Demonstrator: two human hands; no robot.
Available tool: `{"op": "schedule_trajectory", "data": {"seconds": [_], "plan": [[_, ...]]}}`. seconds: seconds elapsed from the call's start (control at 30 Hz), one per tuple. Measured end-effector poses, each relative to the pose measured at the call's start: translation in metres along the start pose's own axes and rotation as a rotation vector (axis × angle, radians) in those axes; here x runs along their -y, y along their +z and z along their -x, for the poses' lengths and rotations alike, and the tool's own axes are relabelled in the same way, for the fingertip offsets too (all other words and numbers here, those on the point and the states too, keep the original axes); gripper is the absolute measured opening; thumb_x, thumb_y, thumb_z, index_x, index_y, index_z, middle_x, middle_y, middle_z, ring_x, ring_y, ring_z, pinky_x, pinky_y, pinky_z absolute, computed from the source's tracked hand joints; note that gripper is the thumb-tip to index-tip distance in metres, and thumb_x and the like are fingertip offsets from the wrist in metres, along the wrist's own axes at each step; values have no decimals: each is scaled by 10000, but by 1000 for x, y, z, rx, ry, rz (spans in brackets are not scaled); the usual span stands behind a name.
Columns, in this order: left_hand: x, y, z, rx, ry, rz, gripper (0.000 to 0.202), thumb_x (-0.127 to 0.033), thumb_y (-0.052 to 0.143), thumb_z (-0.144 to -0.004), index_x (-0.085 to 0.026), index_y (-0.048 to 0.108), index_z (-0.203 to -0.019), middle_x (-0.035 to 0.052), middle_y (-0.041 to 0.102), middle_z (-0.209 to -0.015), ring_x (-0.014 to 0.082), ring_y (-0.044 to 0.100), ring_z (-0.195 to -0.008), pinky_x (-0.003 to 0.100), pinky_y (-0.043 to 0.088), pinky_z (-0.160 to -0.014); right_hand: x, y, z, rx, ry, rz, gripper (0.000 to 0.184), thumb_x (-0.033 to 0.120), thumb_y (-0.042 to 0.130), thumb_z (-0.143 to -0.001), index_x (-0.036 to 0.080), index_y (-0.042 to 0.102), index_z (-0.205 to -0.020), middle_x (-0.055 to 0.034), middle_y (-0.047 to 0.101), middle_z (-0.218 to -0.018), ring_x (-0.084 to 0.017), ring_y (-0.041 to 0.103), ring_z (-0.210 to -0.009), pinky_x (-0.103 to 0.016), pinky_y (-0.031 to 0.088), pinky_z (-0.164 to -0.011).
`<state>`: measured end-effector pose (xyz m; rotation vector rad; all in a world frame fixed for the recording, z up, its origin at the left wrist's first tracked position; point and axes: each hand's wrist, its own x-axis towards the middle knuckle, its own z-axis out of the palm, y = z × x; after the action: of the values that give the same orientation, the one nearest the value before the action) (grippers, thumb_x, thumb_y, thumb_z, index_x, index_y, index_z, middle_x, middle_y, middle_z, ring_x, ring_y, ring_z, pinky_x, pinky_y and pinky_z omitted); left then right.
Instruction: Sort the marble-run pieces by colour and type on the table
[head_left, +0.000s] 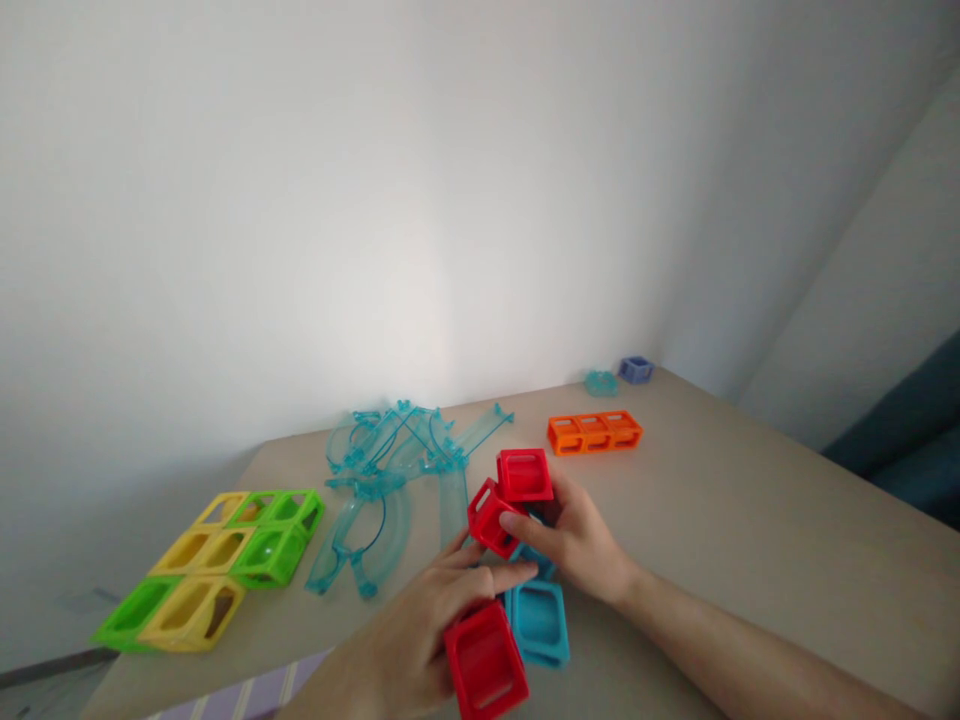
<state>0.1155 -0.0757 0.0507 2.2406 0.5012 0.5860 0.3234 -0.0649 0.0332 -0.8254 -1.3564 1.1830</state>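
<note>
at the counter, red cubes and blue cubes are being gripped in the curled fingers of the left hand and right hand, apparently because the cluster is being steadied from both sides.

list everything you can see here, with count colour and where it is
red blocks: three, red, at the hands
blue blocks: at least two, light blue, between the red blocks, partly hidden
block group: one, yellow and green, table's left
track pieces: several overlapping, clear teal, left of centre
orange block row: one, orange, beyond the right hand
small clear piece: one, teal, far edge
purple-blue block: one, far corner
striped item: one, purple, bottom left
table: one, beige, beneath
wall: white, behind
dark item: blue, right edge
hands: two, bare, lower middle
</note>
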Motion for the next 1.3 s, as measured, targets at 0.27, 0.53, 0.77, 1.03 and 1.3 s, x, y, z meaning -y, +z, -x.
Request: {"op": "schedule_trajectory", "data": {"seconds": [0.27,0.53,0.77,1.03,1.3], "plan": [[5,1,2,26,-61,6,612,-280,644,-840,-291,449,-1420,80,432,-1493,323,344,-1398,485,309,-1137,0,1,-6,-132,116,-143,294,303,810,-705,166,621,-885,-1,702,-805,-142,640,-703,-266,535,-674],[4,1,2,21,-93,2,590,-237,637,-834,-294,470,-1397,67,495,-1452,295,412,-1364,464,291,-1151,1,2,-5,-198,146,-304,316,306,803,-721,177,665,-975,-47,727,-903,-185,669,-786,-310,535,-744],[0,-1,-1,32,-124,16,542,-273,638,-841,-303,499,-1364,48,529,-1423,275,397,-1375,468,216,-1183,12,-1,-5,-149,145,-402,269,296,782,-744,165,676,-954,-67,726,-903,-186,674,-779,-298,536,-731],[-1,-1,0,35,-131,48,487,-267,636,-838,-276,549,-1316,69,581,-1366,291,401,-1371,506,160,-1189,23,-8,-5,-119,201,-518,259,315,738,-752,159,686,-951,-55,728,-825,-163,664,-681,-257,531,-640],[5,2,3,-13,-135,91,479,-257,640,-841,-273,554,-1312,83,531,-1418,296,380,-1383,516,183,-1178,25,-15,-8,-149,209,-580,263,372,676,-769,199,699,-966,-69,739,-938,-258,696,-868,-461,521,-885]]}}
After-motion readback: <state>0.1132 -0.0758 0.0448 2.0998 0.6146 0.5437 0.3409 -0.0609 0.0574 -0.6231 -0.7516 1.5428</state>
